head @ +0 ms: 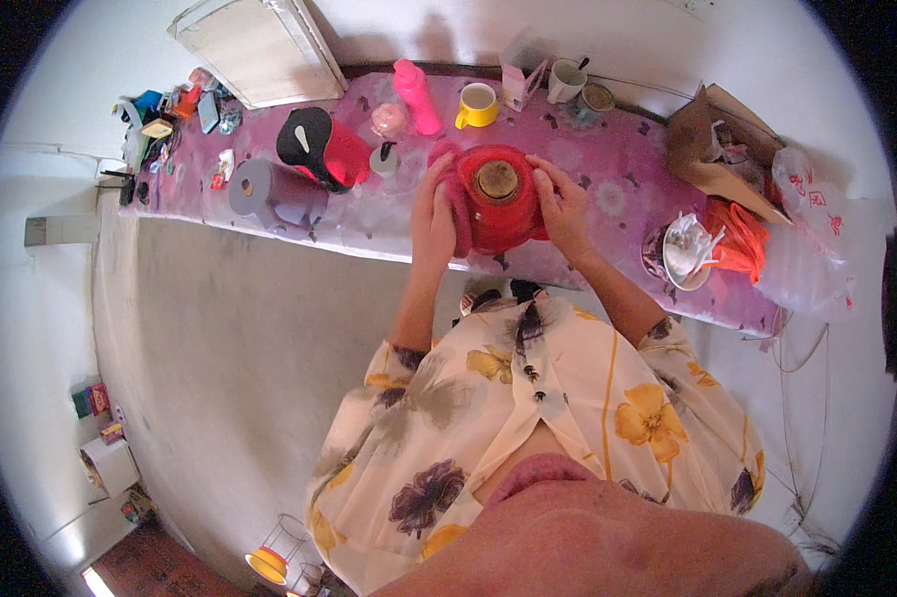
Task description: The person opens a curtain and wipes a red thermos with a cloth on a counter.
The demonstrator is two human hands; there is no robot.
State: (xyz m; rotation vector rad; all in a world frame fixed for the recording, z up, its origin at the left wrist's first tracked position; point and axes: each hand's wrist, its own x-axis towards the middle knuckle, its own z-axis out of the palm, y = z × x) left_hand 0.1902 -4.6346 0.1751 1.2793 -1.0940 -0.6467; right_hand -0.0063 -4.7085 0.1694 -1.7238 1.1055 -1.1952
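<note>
Both my hands are round a red thermos flask (501, 216) with a cork stopper (497, 181) in its top, over the near part of the table. My left hand (435, 216) presses a dark pink cloth (457, 209) against the flask's left side. On the flask's right side rests my right hand (562, 203), its fingers near the shoulder. The flask's base is hidden from above. Behind it stand a yellow mug (477, 105) and a bright pink bottle (419, 101). A small jar (383, 160) is left of my left hand.
A purple flowered cloth (612, 164) covers the long table. Left are a grey jug (273, 195) and a red and black vessel (325, 149). Right are a white-lined bin (687, 254), an orange plastic bag (736, 239) and an open cardboard box (695, 145). White cups stand at the wall.
</note>
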